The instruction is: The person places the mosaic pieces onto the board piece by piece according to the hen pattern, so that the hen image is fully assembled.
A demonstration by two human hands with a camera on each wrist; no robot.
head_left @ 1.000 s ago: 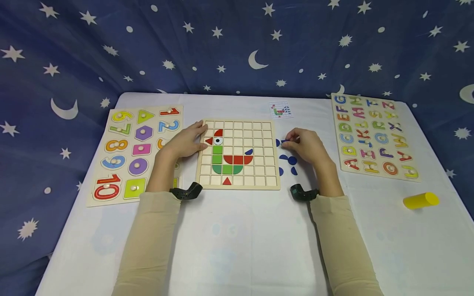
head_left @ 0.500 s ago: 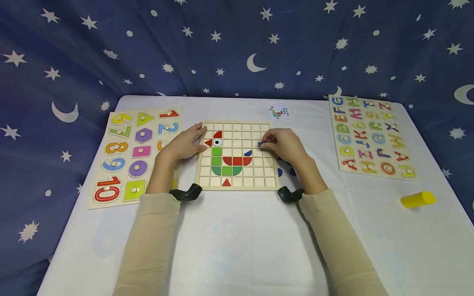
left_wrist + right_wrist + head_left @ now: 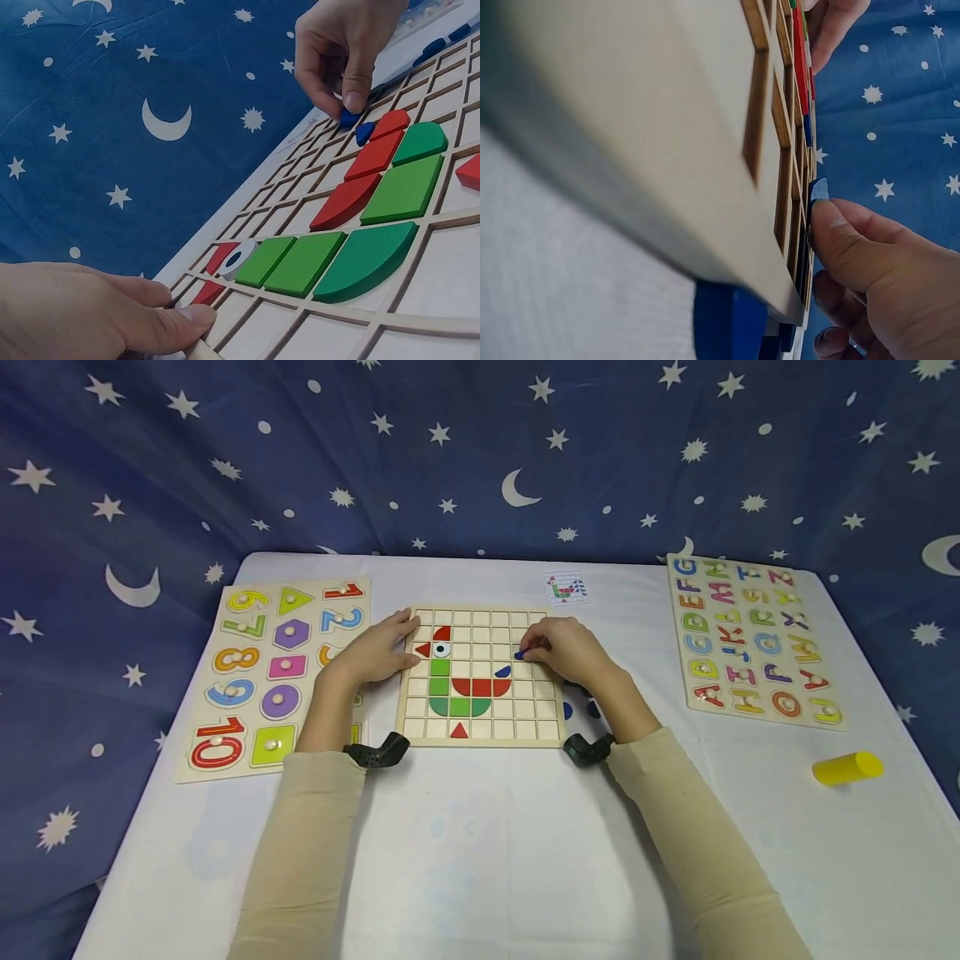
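Note:
A wooden grid board (image 3: 482,652) lies on the table, with flat red and green pieces set in it like a bird, plus a white eye tile (image 3: 442,649). My left hand (image 3: 373,649) rests at the board's left edge, thumb on the rim in the left wrist view. Over the right part of the grid, my right hand (image 3: 567,652) pinches a small blue puzzle piece (image 3: 820,189) between thumb and forefinger, its rounded edge showing. Just below and left of those fingertips sits another blue piece (image 3: 502,672), above the red row (image 3: 482,687).
Several loose blue pieces (image 3: 567,711) lie right of the board, partly hidden by my right wrist. A picture card (image 3: 566,587) lies behind it. A number-and-shape board (image 3: 255,710) is at left, a letter board (image 3: 750,643) at right, near a yellow cylinder (image 3: 847,768).
My right hand has picked up the blue piece from the table right of the board and carried it left over the grid. The left hand has stayed at the board's edge.

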